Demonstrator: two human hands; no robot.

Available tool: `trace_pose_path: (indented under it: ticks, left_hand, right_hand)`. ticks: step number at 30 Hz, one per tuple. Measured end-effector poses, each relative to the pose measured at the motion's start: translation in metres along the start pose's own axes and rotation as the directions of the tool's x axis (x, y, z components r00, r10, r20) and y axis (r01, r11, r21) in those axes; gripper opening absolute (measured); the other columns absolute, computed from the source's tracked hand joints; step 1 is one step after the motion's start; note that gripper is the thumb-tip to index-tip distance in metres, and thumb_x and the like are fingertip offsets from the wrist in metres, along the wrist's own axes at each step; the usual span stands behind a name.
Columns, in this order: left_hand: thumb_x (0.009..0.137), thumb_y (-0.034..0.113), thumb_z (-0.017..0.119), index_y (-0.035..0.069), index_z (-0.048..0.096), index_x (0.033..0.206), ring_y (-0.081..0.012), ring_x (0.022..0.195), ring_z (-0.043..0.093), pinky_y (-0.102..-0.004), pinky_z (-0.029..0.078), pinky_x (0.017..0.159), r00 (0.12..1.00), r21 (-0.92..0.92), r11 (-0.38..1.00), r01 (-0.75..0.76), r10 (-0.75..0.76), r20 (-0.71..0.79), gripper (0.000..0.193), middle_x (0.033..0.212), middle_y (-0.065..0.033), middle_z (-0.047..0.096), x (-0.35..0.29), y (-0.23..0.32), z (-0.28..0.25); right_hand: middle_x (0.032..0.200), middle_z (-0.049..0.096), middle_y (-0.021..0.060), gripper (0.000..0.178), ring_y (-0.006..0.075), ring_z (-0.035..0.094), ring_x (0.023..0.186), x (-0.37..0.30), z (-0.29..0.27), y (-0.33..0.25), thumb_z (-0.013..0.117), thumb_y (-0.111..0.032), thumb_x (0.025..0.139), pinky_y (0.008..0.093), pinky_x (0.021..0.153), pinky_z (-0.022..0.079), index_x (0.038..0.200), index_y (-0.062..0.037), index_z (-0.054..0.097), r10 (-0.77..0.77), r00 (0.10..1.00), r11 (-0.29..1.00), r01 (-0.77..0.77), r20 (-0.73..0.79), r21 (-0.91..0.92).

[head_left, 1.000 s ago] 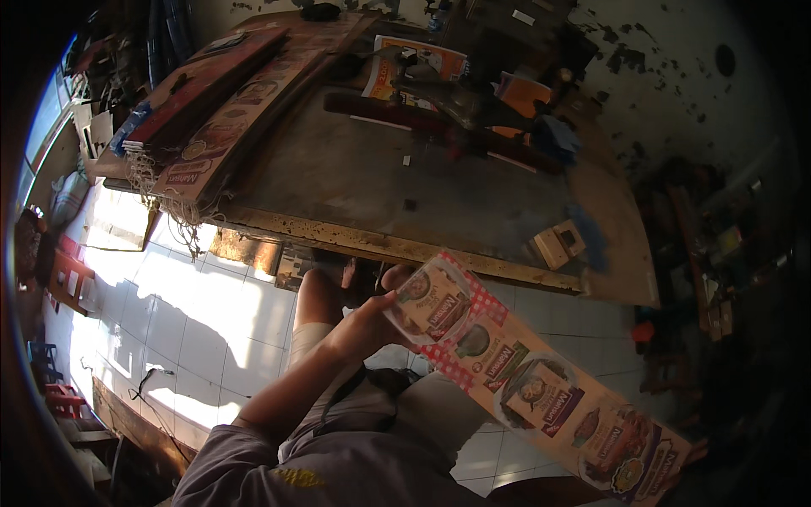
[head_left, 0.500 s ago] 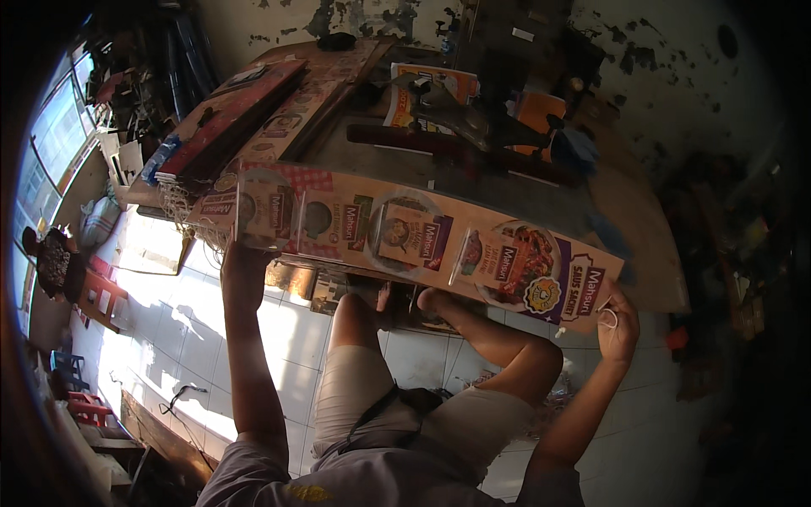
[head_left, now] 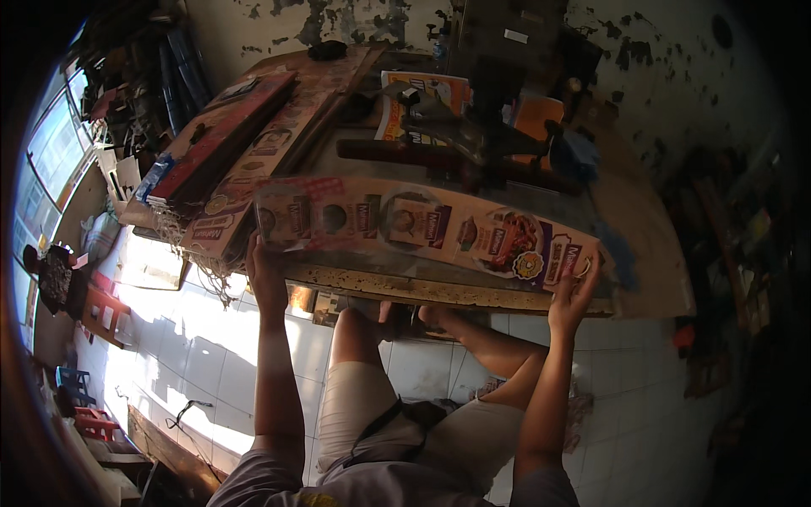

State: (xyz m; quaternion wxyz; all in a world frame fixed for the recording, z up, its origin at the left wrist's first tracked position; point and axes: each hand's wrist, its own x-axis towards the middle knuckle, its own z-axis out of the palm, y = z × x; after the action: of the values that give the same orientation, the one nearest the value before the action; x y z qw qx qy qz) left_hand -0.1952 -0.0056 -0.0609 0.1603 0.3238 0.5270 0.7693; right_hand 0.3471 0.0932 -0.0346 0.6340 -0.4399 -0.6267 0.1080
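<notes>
A long printed strip (head_left: 456, 232) with food pictures and a purple band stretches between my two hands, above the near part of the table (head_left: 405, 291). At its left end my left hand (head_left: 267, 275) grips the lower corner, the fingers mostly hidden. My right hand (head_left: 574, 296) pinches the right end, with some fingers raised. The strip slopes a little down toward the right. Just beyond it, a dark machine (head_left: 481, 127) with a dark red bar (head_left: 397, 155) stands on the table.
Similar printed strips (head_left: 279, 131) and a long red stack (head_left: 220, 135) lie at the table's left. Loose strings (head_left: 203, 275) dangle off that edge. Orange printed sheets (head_left: 448, 89) sit behind the machine. Blue material (head_left: 583, 156) lies right. A person (head_left: 57, 275) is at far left.
The strip has moved away from my body and lies farther over the table, uncovering its front edge. My right hand has shifted left and my left hand slightly right, still on the strip.
</notes>
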Motion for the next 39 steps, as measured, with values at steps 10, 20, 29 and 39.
trace_pose_path:
  ticks: [10, 20, 29, 39]
  left_hand:
    - [0.117, 0.024, 0.052, -0.001, 0.055, 0.149, -0.0237, 0.126, 0.066, -0.0368, 0.064, 0.099, 0.937, 0.629, 0.695, -0.348, 0.285, 0.204, 0.041, 0.153, -0.0107, 0.054, -0.006, 0.026, 0.001]
    - [0.108, 0.001, 0.057, -0.001, 0.06, 0.144, -0.0229, 0.138, 0.058, -0.0362, 0.058, 0.107, 0.978, 0.37, 0.908, -0.195, 0.15, 0.147, 0.036, 0.157, -0.0113, 0.053, 0.0, 0.02, -0.003]
    - [0.097, -0.007, 0.069, 0.002, 0.059, 0.148, -0.0275, 0.139, 0.058, -0.0375, 0.051, 0.117, 0.975, 0.546, 0.807, -0.223, 0.191, 0.116, 0.053, 0.158, -0.0118, 0.054, -0.007, 0.024, 0.002]
    - [0.102, -0.002, 0.067, 0.002, 0.059, 0.145, -0.0264, 0.135, 0.061, -0.0367, 0.051, 0.114, 0.969, 0.65, 0.72, -0.243, 0.205, 0.135, 0.044, 0.154, -0.0095, 0.057, -0.013, 0.036, 0.006]
  right_hand:
    - [0.153, 0.059, 0.0144, 0.05, 0.0194, 0.063, 0.127, -0.001, 0.0, 0.002, 0.051, -0.008, 0.116, 0.0327, 0.104, 0.056, 0.166, -0.0066, 0.043, -0.029, 0.999, 1.0, 0.029, -0.028, 0.0]
    - [0.156, 0.059, 0.0179, 0.05, 0.0251, 0.063, 0.135, 0.005, 0.001, -0.016, 0.051, -0.002, 0.114, 0.0387, 0.113, 0.05, 0.163, -0.0017, 0.047, 0.003, 0.999, 0.996, 0.001, 0.04, -0.088]
    - [0.158, 0.058, 0.0188, 0.048, 0.0278, 0.062, 0.14, 0.003, -0.003, -0.005, 0.052, -0.004, 0.114, 0.0401, 0.112, 0.052, 0.162, -0.002, 0.048, 0.0, 0.999, 0.991, 0.007, 0.05, -0.135]
    - [0.157, 0.06, 0.0159, 0.047, 0.0221, 0.07, 0.126, 0.005, 0.0, -0.016, 0.051, -0.001, 0.114, 0.036, 0.102, 0.057, 0.161, -0.0036, 0.051, -0.015, 0.999, 0.993, 0.02, 0.049, -0.114]
